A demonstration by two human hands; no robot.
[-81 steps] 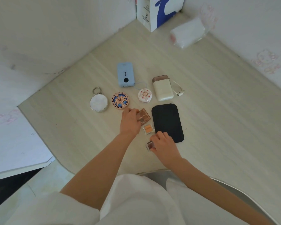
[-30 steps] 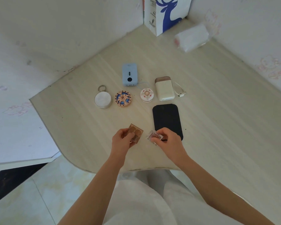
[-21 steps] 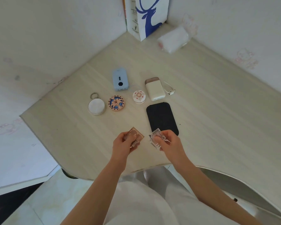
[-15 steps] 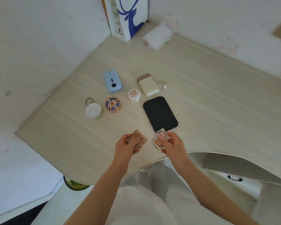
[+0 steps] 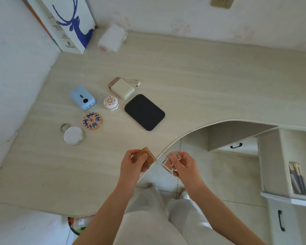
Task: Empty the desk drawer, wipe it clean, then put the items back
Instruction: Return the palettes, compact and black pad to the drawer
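Note:
My left hand grips a small brown eyeshadow palette above the desk's front edge. My right hand holds clear small makeup cases, one with an orange pan, just past the edge. On the desk lie a black pouch, a cream power bank with a cord, a blue power bank, a small white round case, a patterned round compact and a white round tin with a ring. An open drawer at right holds brushes.
A white bag with a blue deer print stands in the back corner beside a tissue pack. A closed drawer with a black handle sits under the desk. Another black handle is at lower right. A bin stands on the floor.
Both hands lifted the palette and clear cases off the desk and drew them back to its front edge. My view swung right, bringing the drawers into sight.

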